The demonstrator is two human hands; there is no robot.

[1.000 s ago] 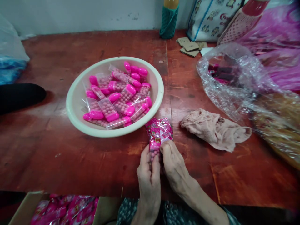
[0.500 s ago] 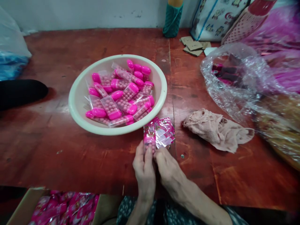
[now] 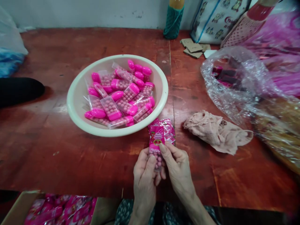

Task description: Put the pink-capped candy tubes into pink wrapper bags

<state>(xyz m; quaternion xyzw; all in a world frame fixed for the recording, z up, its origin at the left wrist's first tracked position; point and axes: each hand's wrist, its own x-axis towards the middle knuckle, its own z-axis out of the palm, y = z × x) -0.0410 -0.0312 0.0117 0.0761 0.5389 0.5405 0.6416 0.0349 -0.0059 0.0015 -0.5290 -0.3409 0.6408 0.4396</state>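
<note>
My left hand (image 3: 144,173) and my right hand (image 3: 177,164) meet near the table's front edge, both closed on one clear candy packet (image 3: 156,146) with a pink printed label and small pink balls inside. The packet stands upright between my fingers. Just behind it lies a small pile of pink printed wrappers (image 3: 167,129) on the table. A cream bowl (image 3: 75,109) beyond my left hand holds several clear tubes of pink balls with pink caps (image 3: 122,93).
A pinkish cloth (image 3: 217,131) lies right of my hands. A crumpled clear plastic bag (image 3: 236,84) fills the right side. A cardboard box of pink packets (image 3: 61,209) sits below the front edge. A teal-sleeved bottle (image 3: 172,20) and bags stand by the wall.
The packet has risen a little in my hands and its printed label now faces up. My right hand's fingers have shifted onto the label.
</note>
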